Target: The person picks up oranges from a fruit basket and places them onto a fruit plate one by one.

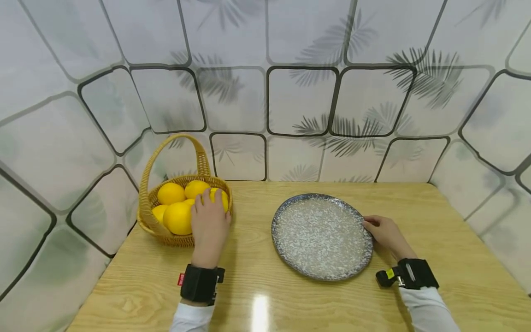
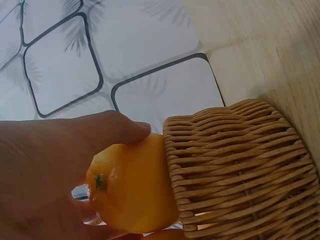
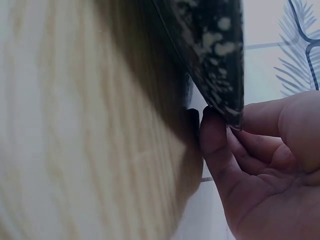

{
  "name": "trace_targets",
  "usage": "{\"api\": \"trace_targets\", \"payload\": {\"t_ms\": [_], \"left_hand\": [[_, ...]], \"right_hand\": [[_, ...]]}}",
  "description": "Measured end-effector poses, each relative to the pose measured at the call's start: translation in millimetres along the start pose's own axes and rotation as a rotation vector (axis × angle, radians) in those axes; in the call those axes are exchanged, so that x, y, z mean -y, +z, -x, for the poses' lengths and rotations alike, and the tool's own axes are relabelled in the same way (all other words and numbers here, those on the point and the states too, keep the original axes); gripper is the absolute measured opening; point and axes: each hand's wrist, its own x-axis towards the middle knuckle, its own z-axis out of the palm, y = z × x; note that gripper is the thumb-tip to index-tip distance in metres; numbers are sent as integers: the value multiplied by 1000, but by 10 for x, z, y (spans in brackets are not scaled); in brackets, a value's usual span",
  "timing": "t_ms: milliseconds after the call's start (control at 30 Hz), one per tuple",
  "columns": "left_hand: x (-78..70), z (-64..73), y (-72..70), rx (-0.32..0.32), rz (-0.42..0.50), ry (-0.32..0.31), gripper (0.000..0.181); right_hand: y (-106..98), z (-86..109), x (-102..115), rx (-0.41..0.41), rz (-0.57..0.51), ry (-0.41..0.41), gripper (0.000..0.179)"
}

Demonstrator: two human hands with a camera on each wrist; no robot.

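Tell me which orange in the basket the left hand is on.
The rightmost orange, by the basket's right rim; the left hand grips it, the others lie untouched.

Woven wicker basket (image 1: 182,230), rough ribbed weave. Plate (image 1: 321,235) looks like glazed ceramic, speckled. Desk (image 1: 290,304) is pale wood grain, glossy. Oranges (image 1: 178,216) are smooth with a slight sheen.

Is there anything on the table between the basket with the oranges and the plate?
Nothing visible. The table is bare between the basket and the plate; the left hand grips an orange.
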Motion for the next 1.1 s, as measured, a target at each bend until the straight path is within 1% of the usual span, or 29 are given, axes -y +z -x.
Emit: {"api": "trace_targets", "payload": {"t_ms": [100, 200, 300, 533, 600, 767, 833, 967, 1100], "left_hand": [[-37, 8, 10, 19, 51, -28, 71], [-21, 6, 15, 29, 99, -48, 74], [-8, -2, 28, 33, 128, -52, 74], [26, -25, 61, 33, 163, -52, 77], [34, -33, 62, 28, 164, -45, 78], [27, -34, 72, 9, 147, -24, 83], [17, -42, 69, -7, 142, -17, 82], [-24, -81, 41, -21, 125, -17, 76], [-85, -114, 1, -34, 126, -22, 72]], "right_hand": [[-16, -13, -17, 4, 1, -13, 50], [-2, -26, 10, 14, 5, -34, 49], [20, -31, 39, 23, 2, -50, 48], [76, -15, 101, 41, -12, -71, 47], [86, -12, 105, 44, -11, -74, 47], [99, -16, 87, 60, -8, -52, 48], [100, -24, 87, 64, -7, -50, 48], [93, -34, 99, 69, -10, -47, 48], [86, -42, 98, 64, -11, -65, 47]]}}
